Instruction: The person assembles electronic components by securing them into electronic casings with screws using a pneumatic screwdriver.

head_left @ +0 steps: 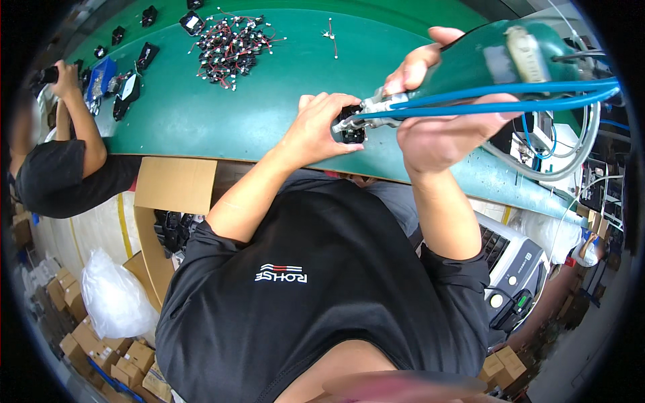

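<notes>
Nearest us was a black T-shirt (322, 282) of soft, creased cloth with a small white-and-red chest print. Beyond it we saw the smooth green tabletop (262, 127), its near edge bowed by the lens and running just in front of the person's body. On it lay a tangled heap of small black parts with thin red and black wires (232, 50), and apart from that, a single wire lead (330, 37). Smooth blue hoses (484, 111) looped in from the right to a hand tool (463, 64) with a rounded green body and a greyish metal nozzle (344, 125).

A broad stretch of green surface ran between the left hand (314, 131) and the heap; on the right, we found the room crowded by hoses. Below the table edge stood an open cardboard box (176, 185), its flap raised near the left forearm.

We saw the black plastic housing (354, 134) near the table's front edge, small, boxy and partly hollow, with the nozzle over it. The left thumb and fingers grasped it from the side. The right hand (437, 138) was wrapped around the tool, which hid part of its grip.
</notes>
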{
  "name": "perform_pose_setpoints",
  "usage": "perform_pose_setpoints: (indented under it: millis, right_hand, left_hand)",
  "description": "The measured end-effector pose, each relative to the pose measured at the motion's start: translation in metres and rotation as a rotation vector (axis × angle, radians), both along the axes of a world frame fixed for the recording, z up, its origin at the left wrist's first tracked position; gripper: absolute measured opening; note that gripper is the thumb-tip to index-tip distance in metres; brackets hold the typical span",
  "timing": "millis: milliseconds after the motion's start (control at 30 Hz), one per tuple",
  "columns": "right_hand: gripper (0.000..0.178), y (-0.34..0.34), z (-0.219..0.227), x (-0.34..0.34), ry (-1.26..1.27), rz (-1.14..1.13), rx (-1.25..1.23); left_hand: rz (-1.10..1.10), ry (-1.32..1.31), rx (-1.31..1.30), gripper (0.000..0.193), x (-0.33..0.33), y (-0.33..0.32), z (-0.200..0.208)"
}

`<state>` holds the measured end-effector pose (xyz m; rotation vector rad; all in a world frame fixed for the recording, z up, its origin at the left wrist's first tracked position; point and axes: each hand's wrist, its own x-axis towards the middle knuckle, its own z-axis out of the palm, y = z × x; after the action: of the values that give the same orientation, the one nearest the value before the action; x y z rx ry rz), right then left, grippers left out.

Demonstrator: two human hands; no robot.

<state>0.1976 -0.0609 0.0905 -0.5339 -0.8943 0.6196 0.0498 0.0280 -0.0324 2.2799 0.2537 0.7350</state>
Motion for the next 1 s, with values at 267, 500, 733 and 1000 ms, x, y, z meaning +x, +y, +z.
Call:
perform_pose_setpoints:
  millis: [267,500,733,1000]
  right_hand:
    - [0.109,-0.001,-0.005,-0.022,-0.025,-0.311,-0.331]
    - [0.105,-0.004,-0.02,-0.02,-0.002,-0.16,-0.312]
    - [0.097,0.026,0.006,0.002,-0.122,-0.427,-0.272]
    - [0.099,-0.057,0.119,0.066,-0.298,-0.072,0.024]
  left_hand:
    - [0.007,0.017,0.009,0.082,-0.002,-0.003,-0.003]
    - [-0.001,0.015,-0.036,0.083,-0.005,-0.001,-0.008]
    - [-0.043,0.059,-0.062,0.083,0.004,0.011,-0.004]
    - [-0.293,-0.184,-1.49,0.074,-0.026,0.057,0.034]
